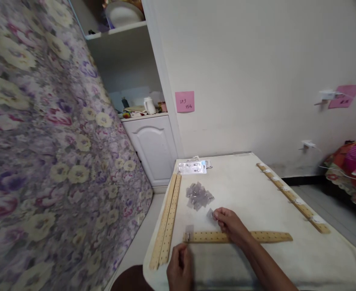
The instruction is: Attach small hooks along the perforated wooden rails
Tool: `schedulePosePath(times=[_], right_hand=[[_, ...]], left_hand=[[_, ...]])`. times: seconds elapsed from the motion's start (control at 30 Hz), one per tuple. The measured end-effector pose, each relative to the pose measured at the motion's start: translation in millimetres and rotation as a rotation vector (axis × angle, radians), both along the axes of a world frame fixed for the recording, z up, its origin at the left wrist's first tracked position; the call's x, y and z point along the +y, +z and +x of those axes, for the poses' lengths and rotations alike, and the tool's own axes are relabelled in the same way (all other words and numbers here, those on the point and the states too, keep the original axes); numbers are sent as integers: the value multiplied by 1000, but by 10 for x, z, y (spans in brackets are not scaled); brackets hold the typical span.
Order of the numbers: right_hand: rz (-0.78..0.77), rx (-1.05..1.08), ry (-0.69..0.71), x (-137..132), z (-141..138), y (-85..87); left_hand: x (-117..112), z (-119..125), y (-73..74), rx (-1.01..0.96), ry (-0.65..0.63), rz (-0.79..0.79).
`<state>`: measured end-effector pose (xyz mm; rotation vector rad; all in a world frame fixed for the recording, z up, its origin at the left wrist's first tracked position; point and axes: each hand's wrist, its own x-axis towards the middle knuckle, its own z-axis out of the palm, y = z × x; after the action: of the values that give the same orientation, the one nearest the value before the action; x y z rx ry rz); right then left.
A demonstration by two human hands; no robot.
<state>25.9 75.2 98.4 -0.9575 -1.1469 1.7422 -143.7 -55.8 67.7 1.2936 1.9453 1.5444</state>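
My right hand (231, 226) reaches over a perforated wooden strip (269, 237) that lies across the white table (244, 182), and its fingertips pinch a small clear packet (210, 214). A heap of the same small packets (198, 195) lies just beyond it. My left hand (179, 268) is low at the near table edge, fingers curled; what it holds, if anything, I cannot make out. A small metal piece (189, 234) sits at the strip's left end.
Two more perforated strips (167, 221) lie side by side along the table's left edge. Another strip with white clips (293, 198) runs diagonally on the right. A clear blister pack (192, 167) lies at the far edge. A flowered mattress (45, 161) leans on the left; a white cabinet (153, 147) stands behind.
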Motion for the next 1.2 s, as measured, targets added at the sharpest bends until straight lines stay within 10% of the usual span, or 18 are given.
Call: schedulePosePath(times=[0.3,0.53,0.7,1.03,1.2], right_hand=[[180,-153,266,-276,-43,28],[307,-242,334,-416,23,120],[425,-337,77,-378,115,163],[445,-551,-169,-144,327,-176],[491,-713,-110,111,370,-292]], left_hand=[[83,335,243,-98,-187,-129],[136,404,117,-499,-245,-114],[102,462,73,-798,-192,-119],[189,542,-146,-778,-248,-179],[193,554,-179,-759,-299,-193]])
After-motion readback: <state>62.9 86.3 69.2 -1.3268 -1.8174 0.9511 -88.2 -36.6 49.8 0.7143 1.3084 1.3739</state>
